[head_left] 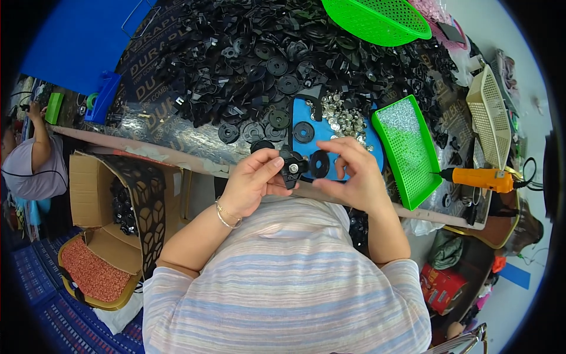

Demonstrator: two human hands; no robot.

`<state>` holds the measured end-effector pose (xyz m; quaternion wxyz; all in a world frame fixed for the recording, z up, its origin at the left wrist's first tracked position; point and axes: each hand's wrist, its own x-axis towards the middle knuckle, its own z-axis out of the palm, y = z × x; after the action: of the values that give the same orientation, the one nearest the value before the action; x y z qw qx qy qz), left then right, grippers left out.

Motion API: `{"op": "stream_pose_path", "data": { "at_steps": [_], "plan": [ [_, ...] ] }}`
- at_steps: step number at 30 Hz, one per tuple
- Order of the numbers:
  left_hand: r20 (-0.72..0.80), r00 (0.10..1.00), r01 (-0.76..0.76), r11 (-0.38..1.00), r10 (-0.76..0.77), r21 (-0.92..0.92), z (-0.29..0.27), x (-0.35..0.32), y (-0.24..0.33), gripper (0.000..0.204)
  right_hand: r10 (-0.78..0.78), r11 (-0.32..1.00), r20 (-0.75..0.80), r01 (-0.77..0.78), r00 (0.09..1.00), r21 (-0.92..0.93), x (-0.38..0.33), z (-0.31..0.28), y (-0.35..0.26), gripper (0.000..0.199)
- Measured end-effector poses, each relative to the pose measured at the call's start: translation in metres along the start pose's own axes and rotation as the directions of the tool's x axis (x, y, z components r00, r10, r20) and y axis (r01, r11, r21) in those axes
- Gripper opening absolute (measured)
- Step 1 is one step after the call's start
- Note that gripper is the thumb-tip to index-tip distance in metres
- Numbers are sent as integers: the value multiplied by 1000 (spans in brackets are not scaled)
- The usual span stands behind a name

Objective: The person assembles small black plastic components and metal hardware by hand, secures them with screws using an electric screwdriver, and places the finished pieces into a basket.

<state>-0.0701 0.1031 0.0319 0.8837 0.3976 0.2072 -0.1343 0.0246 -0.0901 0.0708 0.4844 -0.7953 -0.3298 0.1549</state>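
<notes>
My left hand (254,179) grips a small black plastic part (291,166) with a silver screw head in its middle, held at the table's near edge. My right hand (352,175) is just right of it, fingers pinched together near a black round disc (319,163); whether it holds a screw I cannot tell. Under the hands lies a blue work plate (354,154) carrying another black disc (303,132) and a heap of small silver screws (344,118).
A huge pile of black plastic parts (259,53) covers the table behind. A green tray (407,150) and an orange electric screwdriver (480,178) lie to the right, a green basket (377,20) at the back. A cardboard box (112,194) and another person (32,159) are at left.
</notes>
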Motion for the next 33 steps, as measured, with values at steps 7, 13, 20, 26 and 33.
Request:
{"op": "stream_pose_path", "data": {
  "at_steps": [7, 13, 20, 26, 33],
  "plan": [
    [-7, 998, -68, 997, 68, 22, 2, 5, -10, 16, -60, 958, 105, 87, 993, -272, 10, 13, -23, 45],
    [-2, 998, -70, 997, 70, 11, 1, 2, -6, 19, -11, 938, 146, 61, 989, -341, 14, 18, -28, 44],
    [25, 973, -229, 951, 229, 207, -4, -2, -8, 17, -44, 941, 179, 101, 983, -324, 19, 21, -32, 46],
    [-108, 908, -356, 883, 404, 305, -48, -18, 6, 20, -118, 992, 76, 121, 990, -35, 17, 16, -15, 61],
    [-50, 710, -252, 320, 703, 913, -82, -12, 18, 18, -1, 1000, 57, 1, 998, -13, 14, 21, 3, 59]
  ]
}}
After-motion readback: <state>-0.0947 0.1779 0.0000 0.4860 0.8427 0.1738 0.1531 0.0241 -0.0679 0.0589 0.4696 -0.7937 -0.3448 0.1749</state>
